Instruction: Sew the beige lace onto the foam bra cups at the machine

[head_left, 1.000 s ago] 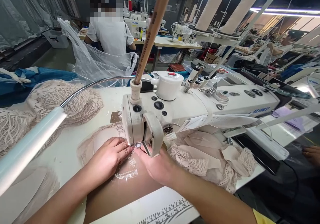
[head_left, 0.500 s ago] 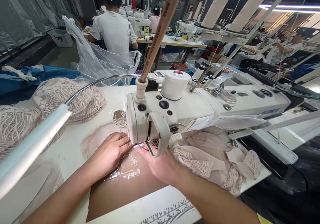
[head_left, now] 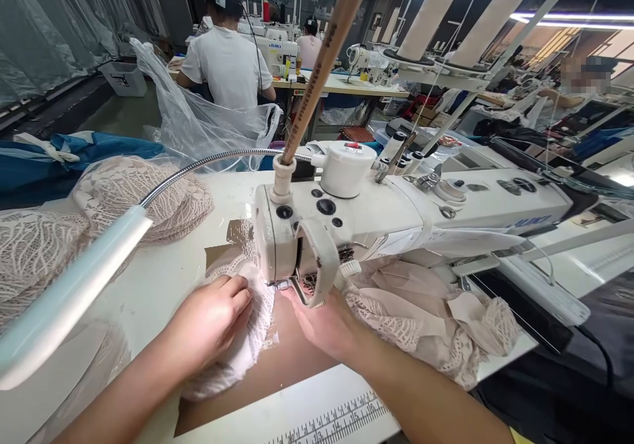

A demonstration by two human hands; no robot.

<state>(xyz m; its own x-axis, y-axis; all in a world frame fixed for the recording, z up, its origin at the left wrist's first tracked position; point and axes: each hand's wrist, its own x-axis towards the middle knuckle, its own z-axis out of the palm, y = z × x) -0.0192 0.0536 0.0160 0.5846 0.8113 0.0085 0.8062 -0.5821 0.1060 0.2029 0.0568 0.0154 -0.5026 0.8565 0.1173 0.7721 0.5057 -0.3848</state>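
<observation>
Left of the sewing machine [head_left: 366,213] in the head view, resting the left hand [head_left: 212,315], fingers bent together, on the pale lace piece [head_left: 253,346] stretching lengthwise near to far beneath that closer hand, just left of the presser foot [head_left: 282,285]. Holding the right hand [head_left: 324,325] apart from the lace, right of the foot, fingertips partly hidden; showing too little to tell either hand's pinch.

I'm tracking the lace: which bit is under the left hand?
The lace piece partly on the brown surface: the left hand rests on it, while the lace stacks farther left and the lace heap on the right lie apart from that hand.
</observation>
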